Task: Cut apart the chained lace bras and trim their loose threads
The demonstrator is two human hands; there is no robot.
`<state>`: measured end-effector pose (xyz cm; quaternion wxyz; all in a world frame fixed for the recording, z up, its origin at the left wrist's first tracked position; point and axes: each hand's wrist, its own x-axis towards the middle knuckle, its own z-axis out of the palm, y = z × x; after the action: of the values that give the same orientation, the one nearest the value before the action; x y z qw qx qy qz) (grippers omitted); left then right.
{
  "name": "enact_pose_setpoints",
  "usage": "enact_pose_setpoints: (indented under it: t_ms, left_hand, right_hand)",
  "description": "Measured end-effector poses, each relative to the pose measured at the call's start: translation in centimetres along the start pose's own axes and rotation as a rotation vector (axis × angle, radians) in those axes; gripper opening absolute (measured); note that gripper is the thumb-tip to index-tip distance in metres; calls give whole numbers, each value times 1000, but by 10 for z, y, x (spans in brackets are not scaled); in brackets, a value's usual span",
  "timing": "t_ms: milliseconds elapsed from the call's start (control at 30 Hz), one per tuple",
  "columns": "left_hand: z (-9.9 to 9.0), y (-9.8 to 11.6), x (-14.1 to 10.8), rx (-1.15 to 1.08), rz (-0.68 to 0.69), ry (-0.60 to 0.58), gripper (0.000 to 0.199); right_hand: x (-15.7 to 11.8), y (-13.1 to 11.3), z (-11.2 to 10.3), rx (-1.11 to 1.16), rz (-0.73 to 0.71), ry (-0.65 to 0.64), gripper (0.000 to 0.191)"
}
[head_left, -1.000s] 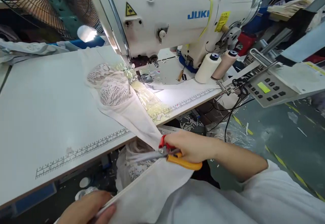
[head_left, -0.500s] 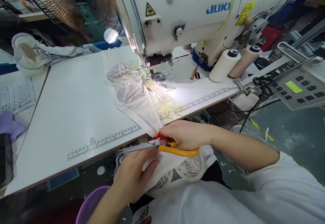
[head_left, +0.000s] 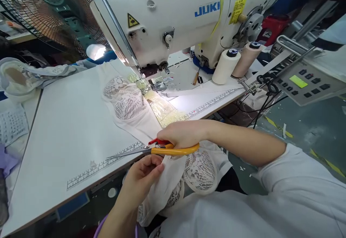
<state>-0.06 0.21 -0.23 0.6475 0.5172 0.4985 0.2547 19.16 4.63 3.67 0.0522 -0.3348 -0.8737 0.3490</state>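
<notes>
I judge the lace garment (head_left: pixel 201 169) light, soft and easily snagged; it lies over the lap, just off the front edge of the worktop (head_left: pixel 67 126), and its plain white band makes a safer hold than the lace. My left grip (head_left: pixel 142 176) pinches that band, fingers curled against the thumb. My right grip (head_left: pixel 183 133) wraps the stiff scissors (head_left: pixel 159 151), blades pointing left; whether it also catches fabric underneath, I can't tell.

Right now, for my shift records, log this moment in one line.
right hand: holding scissors | left hand: pinching white lace-cupped garment | lamp: lit
</notes>
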Motion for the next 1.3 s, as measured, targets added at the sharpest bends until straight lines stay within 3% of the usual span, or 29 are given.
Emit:
enact_pose_setpoints:
  t_ms: [233, 333, 567, 633, 767, 833, 933, 1033, 1300]
  left_hand:
    - [2, 1, 1, 43, -52, 55, 20]
    - [-1, -3, 4, 61, -74, 19, 24]
    - [1, -12, 4, -73, -46, 14, 21]
    - [1, -12, 3, -107, -36, 3, 20]
    - [1, -11, -2, -197, -81, 51, 24]
    - [1, -11, -6, -253, -126, 81, 26]
    - [2, -13, -11, -304, -141, 138, 28]
    - [2, -16, -12, -302, -123, 150, 30]
    - [8, -15, -15, -270, -95, 146, 27]
  right_hand:
    - [0, -5, -1, -9, 1, -8, 15]
    - [-2, -7, -2, -34, 3, -8, 11]
    - [-3, -5, 3, 15, -22, 52, 13]
    - [-8, -6, 11, 125, 17, 150, 18]
    - [-34, -7, 40, 387, 120, 499, 32]
    - [-50, -6, 59, 371, 159, 454, 38]
    - [-68, -2, 85, 274, 233, 215, 42]
    - [-72, 0, 100, 220, 275, 108, 39]
    - [-53, -14, 90, 224, 376, 40, 44]
